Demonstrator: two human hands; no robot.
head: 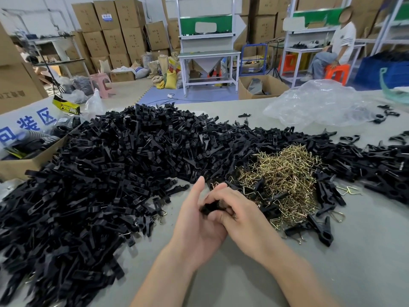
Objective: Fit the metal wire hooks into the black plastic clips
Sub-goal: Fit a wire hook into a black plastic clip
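left hand [199, 224] and right hand [245, 220] clamped together on one small black plastic clip [210, 208], near the front middle of the grey desk [221, 282].

an open brown cardboard box [33, 161] sat at the desk's left edge. a wide heap of black plastic clips [110, 165] spread from the near left corner to the far middle. just right of it the left hand cupped the single clip, fingers curled under it and thumb raised. the right hand pressed against it, fingers bent over the same clip. whether a hook sat in that clip could not be told. beyond the right hand lay a tangled mound of brass-coloured metal wire hooks [285, 180], ringed by more clips. a crumpled clear plastic bag [321, 103] rested toward the far right corner.
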